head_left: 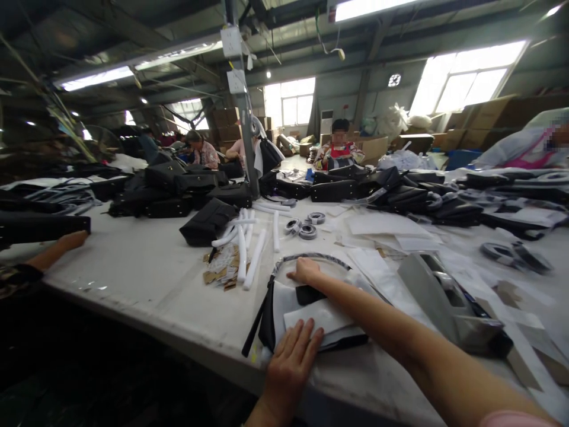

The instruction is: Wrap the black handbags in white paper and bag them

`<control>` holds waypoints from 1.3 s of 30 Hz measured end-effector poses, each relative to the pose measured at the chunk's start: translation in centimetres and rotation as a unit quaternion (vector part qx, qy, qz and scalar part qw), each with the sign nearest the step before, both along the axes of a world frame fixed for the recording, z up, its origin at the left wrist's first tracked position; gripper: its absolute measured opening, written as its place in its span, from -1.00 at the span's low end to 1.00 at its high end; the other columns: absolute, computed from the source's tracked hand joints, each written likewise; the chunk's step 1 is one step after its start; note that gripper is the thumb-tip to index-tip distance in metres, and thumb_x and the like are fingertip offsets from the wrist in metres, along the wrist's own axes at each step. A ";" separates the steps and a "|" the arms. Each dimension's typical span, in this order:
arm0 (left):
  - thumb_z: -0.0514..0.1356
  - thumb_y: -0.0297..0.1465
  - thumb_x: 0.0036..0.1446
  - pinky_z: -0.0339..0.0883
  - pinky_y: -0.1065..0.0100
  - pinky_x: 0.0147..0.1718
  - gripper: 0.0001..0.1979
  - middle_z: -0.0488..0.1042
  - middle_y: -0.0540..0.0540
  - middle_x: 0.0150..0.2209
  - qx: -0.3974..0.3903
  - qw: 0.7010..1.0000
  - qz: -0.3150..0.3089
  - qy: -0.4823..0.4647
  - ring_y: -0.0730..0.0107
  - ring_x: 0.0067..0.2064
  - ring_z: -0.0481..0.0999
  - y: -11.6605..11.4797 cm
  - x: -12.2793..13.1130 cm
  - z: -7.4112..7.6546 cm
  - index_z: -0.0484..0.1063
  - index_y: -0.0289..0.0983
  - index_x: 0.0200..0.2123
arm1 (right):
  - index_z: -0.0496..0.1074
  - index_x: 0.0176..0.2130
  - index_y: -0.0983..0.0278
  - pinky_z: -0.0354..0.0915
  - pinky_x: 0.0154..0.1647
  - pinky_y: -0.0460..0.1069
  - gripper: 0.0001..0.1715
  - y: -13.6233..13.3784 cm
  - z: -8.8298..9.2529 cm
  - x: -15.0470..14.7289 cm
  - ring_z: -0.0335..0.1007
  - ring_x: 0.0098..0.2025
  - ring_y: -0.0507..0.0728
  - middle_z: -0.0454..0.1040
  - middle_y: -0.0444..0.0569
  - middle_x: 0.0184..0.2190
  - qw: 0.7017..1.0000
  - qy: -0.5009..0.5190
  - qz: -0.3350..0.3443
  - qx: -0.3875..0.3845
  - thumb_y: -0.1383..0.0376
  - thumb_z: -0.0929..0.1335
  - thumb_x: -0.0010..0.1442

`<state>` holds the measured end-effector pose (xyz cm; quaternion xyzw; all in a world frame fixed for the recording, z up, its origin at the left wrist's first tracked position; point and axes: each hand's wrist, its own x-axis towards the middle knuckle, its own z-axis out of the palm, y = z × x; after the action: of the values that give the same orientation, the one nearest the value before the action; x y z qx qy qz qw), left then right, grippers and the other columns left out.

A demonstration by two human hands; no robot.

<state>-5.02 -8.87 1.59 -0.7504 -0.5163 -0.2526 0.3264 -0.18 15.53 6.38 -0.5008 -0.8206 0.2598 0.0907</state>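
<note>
Left hand (290, 363), open, is being pressed on white paper sheet (324, 317), apparently pinning black fabric bag (268, 323); right hand (304, 271), open, is being rested at its far edge

Two own hands (288, 362), one co-worker's hand (73, 240), three tape rolls (307, 231)
</note>
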 end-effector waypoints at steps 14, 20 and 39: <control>-0.05 -0.53 0.33 0.46 0.27 0.06 -0.53 0.36 0.00 0.24 -0.034 0.999 -0.004 -0.015 0.28 0.19 0.43 0.3 -0.1 0.1 0.25 -0.17 0.26 | 0.43 -0.36 0.30 0.43 -0.22 -0.05 -0.60 -1.3 0.7 2.1 0.53 -0.28 0.07 0.57 -0.02 -0.36 0.895 0.350 -0.001 -0.278 0.06 0.53 0.00; -0.06 -0.51 0.34 0.43 0.28 0.08 -0.55 0.39 -0.02 0.22 -0.074 0.997 0.004 0.014 0.30 0.16 0.46 0.3 0.1 0.6 0.27 -0.20 0.25 | 0.52 -0.25 0.31 0.39 -0.16 0.00 -0.44 -3.2 1.3 2.1 0.52 -0.26 0.10 0.60 -0.02 -0.31 0.852 0.437 0.037 -0.286 0.04 0.59 -0.18; 0.02 -0.54 0.26 0.32 0.20 0.18 -0.42 0.21 -0.04 0.32 -0.219 0.974 -0.038 0.047 0.33 0.31 0.26 0.5 -2.2 1.9 0.08 -0.23 0.34 | 0.54 -0.44 0.36 0.42 -0.30 0.00 -0.55 -1.0 -0.2 -1.8 0.48 -0.47 0.06 0.57 -0.01 -0.52 0.837 0.473 0.015 -0.274 0.07 0.60 -0.20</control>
<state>-7.17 -8.39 3.54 -0.8334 -0.5147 -0.1102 0.1682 -2.01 14.53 6.18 -0.3085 -0.5806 0.6806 0.3233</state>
